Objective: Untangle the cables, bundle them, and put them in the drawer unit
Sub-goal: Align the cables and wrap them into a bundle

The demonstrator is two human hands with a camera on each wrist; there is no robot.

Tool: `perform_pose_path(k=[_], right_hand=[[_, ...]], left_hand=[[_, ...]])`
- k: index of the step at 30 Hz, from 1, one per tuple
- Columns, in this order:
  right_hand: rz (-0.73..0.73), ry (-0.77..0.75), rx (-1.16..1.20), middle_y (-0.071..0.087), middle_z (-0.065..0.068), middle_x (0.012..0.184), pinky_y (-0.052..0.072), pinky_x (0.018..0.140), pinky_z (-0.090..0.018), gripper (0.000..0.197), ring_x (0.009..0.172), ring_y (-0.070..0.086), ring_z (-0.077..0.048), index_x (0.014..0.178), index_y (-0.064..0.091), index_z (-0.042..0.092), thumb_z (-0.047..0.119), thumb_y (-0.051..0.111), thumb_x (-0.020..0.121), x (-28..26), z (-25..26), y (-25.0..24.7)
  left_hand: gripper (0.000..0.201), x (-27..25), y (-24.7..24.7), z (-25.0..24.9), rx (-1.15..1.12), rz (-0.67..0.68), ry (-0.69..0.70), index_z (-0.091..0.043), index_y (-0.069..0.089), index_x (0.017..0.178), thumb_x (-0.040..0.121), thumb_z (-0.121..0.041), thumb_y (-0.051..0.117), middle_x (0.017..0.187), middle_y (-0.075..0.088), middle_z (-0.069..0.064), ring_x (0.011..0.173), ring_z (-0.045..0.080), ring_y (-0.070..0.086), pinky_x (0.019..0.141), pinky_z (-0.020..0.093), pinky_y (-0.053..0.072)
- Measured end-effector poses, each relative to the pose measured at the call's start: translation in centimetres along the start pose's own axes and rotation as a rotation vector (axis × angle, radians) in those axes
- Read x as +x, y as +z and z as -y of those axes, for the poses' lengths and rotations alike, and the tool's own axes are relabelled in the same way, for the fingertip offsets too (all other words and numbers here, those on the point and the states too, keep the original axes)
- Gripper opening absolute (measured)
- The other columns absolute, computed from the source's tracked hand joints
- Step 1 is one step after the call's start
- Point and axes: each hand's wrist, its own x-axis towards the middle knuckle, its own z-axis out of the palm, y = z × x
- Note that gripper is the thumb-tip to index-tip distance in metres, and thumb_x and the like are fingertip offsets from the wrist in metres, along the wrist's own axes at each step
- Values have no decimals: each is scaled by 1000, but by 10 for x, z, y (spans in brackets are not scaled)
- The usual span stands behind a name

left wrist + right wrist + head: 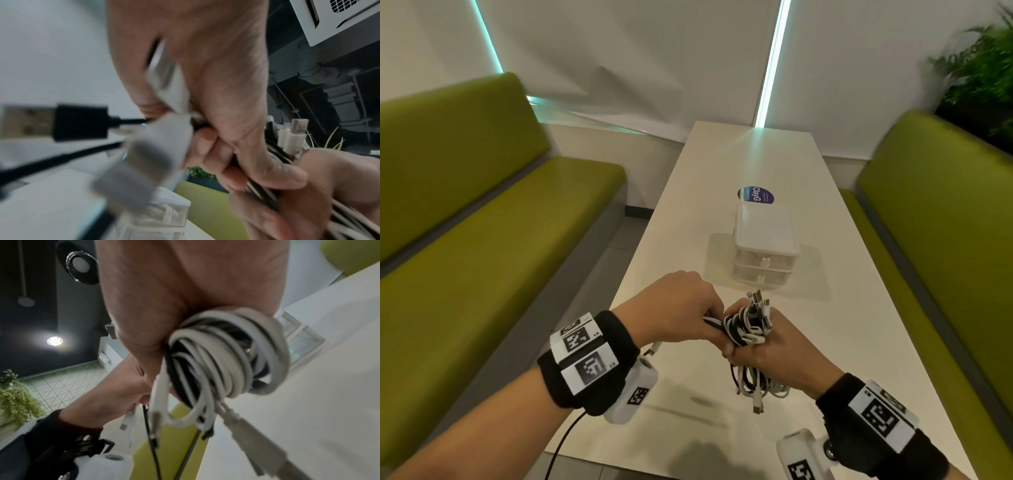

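A coiled bundle of white and black cables [748, 329] is gripped in my right hand [767, 349] above the near part of the white table [681, 212]. Plugs stick up from the top of the bundle and loops [224, 356] hang below the fist. My left hand [688, 311] touches the bundle from the left and pinches loose cable ends [172, 91], among them a black USB plug [61, 121]. The clear two-drawer unit [765, 250] stands just beyond the hands, both drawers pushed in.
Green benches [482, 212] run along both sides of the narrow table. A round blue sticker [755, 194] lies behind the drawer unit. A potted plant [983, 68] stands at the far right. A black cord [565, 438] hangs from my left wrist camera.
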Motion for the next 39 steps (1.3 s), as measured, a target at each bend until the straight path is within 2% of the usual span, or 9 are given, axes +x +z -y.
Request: perform_pose_path(k=[5, 9, 12, 14, 17, 20, 26, 31, 39], right_hand=[[24, 42, 72, 61, -8, 76, 53, 68, -39, 24, 73, 65, -29, 85, 59, 8, -6, 72, 69, -4, -3, 1], [84, 50, 136, 57, -8, 73, 52, 64, -30, 17, 64, 59, -22, 82, 56, 3, -7, 68, 76, -9, 3, -5], [94, 36, 36, 53, -18, 71, 48, 61, -32, 17, 60, 53, -19, 81, 55, -3, 1, 71, 76, -8, 3, -8], [85, 44, -42, 54, -12, 68, 45, 57, -28, 18, 56, 51, -14, 80, 58, -2, 5, 74, 76, -7, 1, -6], [-41, 14, -218, 59, 5, 65, 47, 55, -29, 13, 54, 52, -10, 73, 60, 13, 20, 72, 76, -3, -7, -6], [-208, -8, -444, 59, 6, 66, 51, 59, -41, 11, 60, 56, -13, 73, 58, 24, 32, 57, 66, 0, -10, -16], [-311, 21, -364, 62, 3, 67, 54, 63, -44, 17, 63, 59, -17, 76, 59, 24, 11, 67, 72, 0, -9, -29], [-391, 39, -150, 59, -18, 63, 52, 58, -48, 14, 60, 59, -36, 78, 58, 5, 1, 70, 74, 0, -16, -30], [-408, 40, 242, 56, -15, 59, 49, 51, -29, 35, 54, 60, -23, 77, 56, -1, 26, 78, 78, 3, -19, -13]], left_hand=[[32, 1, -1, 4, -97, -24, -17, -33, 64, 61, 61, -62, 78, 48, 52, -9, 50, 11, 43, 51, 24, 31], [31, 2, 5, 1, -144, -39, -3, -38, 53, 58, 67, -55, 78, 47, 48, -13, 51, 9, 44, 52, 22, 30], [28, 4, 5, 1, -112, -29, 1, -32, 63, 63, 67, -56, 77, 49, 50, -11, 52, 9, 44, 52, 22, 31], [31, 6, 6, 0, -55, -20, 18, -28, 71, 71, 65, -59, 77, 50, 50, -11, 52, 10, 44, 51, 23, 31], [35, 6, 8, -3, -18, -12, -20, -26, 73, 76, 67, -60, 74, 49, 50, -10, 51, 10, 45, 52, 23, 32], [39, 7, 6, 3, -165, 77, -156, -23, 67, 65, 74, -60, 69, 50, 57, -6, 47, 10, 50, 49, 22, 38], [36, -5, 13, 18, -430, 208, -197, -19, 57, 72, 90, -51, 58, 59, 61, -5, 59, 13, 68, 54, 18, 43], [31, -11, 29, 18, -780, 29, -208, -19, 60, 79, 96, -43, 52, 57, 41, -10, 46, 10, 35, 45, 20, 32], [43, -4, 56, -19, -826, -388, -249, -25, 44, 75, 92, -62, 30, 60, 43, -7, 50, 7, 36, 52, 25, 32]])
